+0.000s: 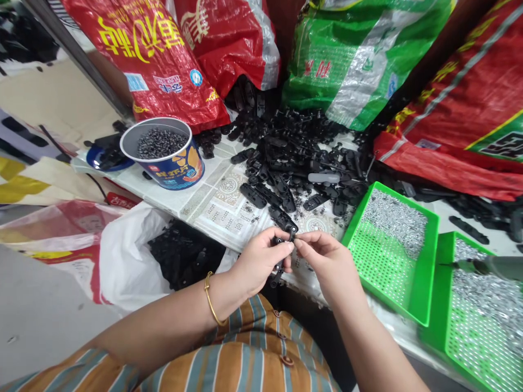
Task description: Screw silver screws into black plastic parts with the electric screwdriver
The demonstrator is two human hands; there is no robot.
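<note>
My left hand (pixel 261 261), a gold bangle on its wrist, is closed around a black plastic part (pixel 290 230) with small round metal-looking spots. More of that part, or a second black piece (pixel 277 276), shows below the fingers. My right hand (pixel 327 256) is pinched at the right side of the same part, its fingertips meeting those of the left; anything small between them is hidden. Both hands are over the table's front edge. Just beyond them lies a heap of loose black plastic parts (pixel 281 163).
At left stands a tub (pixel 175 169) of small dark pieces. Two green perforated trays (pixel 429 272) with shiny metal pieces sit at right, a grey screwdriver-like tool (pixel 502 268) over one. Red and green sacks (pixel 368 60) line the back. An open sack (pixel 126 261) of black parts is below left.
</note>
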